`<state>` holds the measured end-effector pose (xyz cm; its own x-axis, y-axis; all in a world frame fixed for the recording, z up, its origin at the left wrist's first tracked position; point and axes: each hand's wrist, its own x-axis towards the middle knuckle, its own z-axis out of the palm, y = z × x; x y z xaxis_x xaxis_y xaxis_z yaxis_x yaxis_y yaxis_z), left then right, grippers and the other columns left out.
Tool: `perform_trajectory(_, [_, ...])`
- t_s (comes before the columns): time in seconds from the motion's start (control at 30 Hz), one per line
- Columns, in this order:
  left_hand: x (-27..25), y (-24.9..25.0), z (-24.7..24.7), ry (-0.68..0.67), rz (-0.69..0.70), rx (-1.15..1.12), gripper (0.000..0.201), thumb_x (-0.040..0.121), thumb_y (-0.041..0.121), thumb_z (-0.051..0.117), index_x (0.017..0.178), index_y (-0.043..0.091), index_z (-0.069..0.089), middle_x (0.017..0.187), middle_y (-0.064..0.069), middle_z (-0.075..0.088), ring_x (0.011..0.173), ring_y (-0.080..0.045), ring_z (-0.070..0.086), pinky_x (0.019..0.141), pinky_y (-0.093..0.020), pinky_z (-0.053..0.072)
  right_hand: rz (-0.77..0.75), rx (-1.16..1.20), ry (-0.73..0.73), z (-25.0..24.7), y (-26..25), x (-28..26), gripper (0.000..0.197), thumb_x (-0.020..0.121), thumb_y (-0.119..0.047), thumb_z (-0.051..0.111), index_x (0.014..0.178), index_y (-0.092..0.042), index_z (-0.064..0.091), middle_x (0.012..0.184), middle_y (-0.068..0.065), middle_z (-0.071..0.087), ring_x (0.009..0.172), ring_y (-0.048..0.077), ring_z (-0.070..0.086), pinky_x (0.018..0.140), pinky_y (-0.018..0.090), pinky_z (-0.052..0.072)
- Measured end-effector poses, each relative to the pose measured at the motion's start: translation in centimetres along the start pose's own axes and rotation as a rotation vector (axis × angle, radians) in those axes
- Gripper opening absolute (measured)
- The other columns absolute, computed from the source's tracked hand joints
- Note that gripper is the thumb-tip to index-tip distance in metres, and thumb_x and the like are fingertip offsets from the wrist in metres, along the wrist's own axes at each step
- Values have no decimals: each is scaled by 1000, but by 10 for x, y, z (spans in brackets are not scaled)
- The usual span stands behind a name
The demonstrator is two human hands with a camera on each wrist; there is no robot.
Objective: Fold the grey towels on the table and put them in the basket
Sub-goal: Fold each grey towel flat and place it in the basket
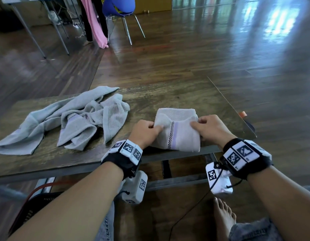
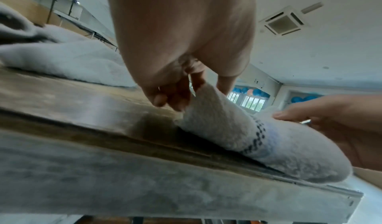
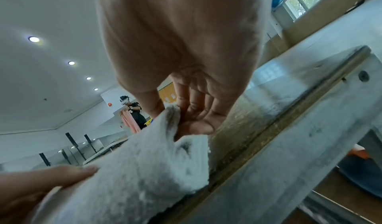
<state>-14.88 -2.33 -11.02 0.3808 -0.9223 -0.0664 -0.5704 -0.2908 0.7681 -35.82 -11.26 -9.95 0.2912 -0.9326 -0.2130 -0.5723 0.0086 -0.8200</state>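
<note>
A grey towel [image 1: 176, 131] with a checked and lilac stripe lies folded at the table's near edge. My left hand [image 1: 155, 126] pinches its left side, thumb on top and fingers curled under the upper layer. My right hand [image 1: 197, 123] pinches the right side the same way. In the left wrist view the left hand [image 2: 194, 93] lifts the towel [image 2: 227, 129] edge slightly. In the right wrist view the right hand [image 3: 177, 116] grips a fold of the towel [image 3: 134, 170]. Two more grey towels [image 1: 72, 119] lie crumpled on the table's left half.
The wooden table [image 1: 168, 98] has a metal front rim. Below it at the lower left is a dark slotted basket [image 1: 29, 214], partly hidden by my left forearm. A dark and orange object [image 1: 248, 124] sits past the table's right edge. A blue chair [image 1: 119, 7] stands far back.
</note>
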Motion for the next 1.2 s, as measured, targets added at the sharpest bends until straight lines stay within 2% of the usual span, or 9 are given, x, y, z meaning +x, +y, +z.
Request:
perform_trajectory(0.13, [18,9,14,191,87,38,45,94,37,57,59,12,45,55,-2,47,52,-15,42,51,-31,30,-48,7,107,-3,-8,17,42,92,-38,63,97,3,68,97,17,73,82,25,68,82,45,56])
perform_trajectory(0.33, [46,-2,35,279,-8,152,50,98,44,49,58,14,39,56,2,45,54,-18,42,48,-31,23,-29,-66,143,2,-6,45,40,95,-43,60,92,-4,69,92,9,72,87,23,67,83,41,57])
perform_trajectory(0.6, [54,2,44,279,-77,289,50,98,54,39,65,17,43,69,-1,55,70,-25,54,63,-31,35,51,-160,217,6,-3,63,45,96,-46,56,65,-14,53,71,1,58,62,20,59,59,31,51])
perform_trajectory(0.77, [53,5,44,242,-145,266,45,91,56,44,67,18,47,70,2,56,71,-25,56,63,-32,37,-59,-326,178,5,-1,60,36,95,-44,52,125,-25,50,112,7,57,90,24,59,66,32,43])
perform_trajectory(0.83, [57,9,38,156,-215,194,35,83,52,50,76,19,57,78,1,61,70,-21,57,56,-29,34,-106,-399,134,0,-3,58,37,97,-41,50,131,-27,52,119,8,59,77,15,60,56,23,41])
perform_trajectory(0.9, [63,15,29,53,-314,84,35,78,45,57,90,13,63,88,-3,64,70,-20,56,51,-27,30,-101,-437,127,-3,-7,53,25,96,-37,50,111,-19,59,114,7,60,65,12,62,51,25,48])
perform_trajectory(0.97, [65,18,21,62,-332,20,30,77,31,63,93,5,62,91,-9,65,72,-24,58,49,-27,30,-67,-472,121,-4,-10,46,19,91,-34,52,89,-15,57,104,8,58,64,22,67,61,37,59])
perform_trajectory(1.1, [45,13,13,427,5,255,18,80,17,60,96,17,53,100,-2,57,93,-24,52,77,-35,44,-34,-631,-30,-13,-12,34,40,82,-49,57,58,-18,59,77,5,67,69,25,66,70,35,54])
perform_trajectory(1.2, [25,6,23,379,185,406,13,86,33,55,92,22,57,102,0,48,99,-20,46,90,-36,41,-57,-650,-30,-15,-9,27,49,83,-59,54,54,-20,63,63,-2,67,65,19,65,65,32,47])
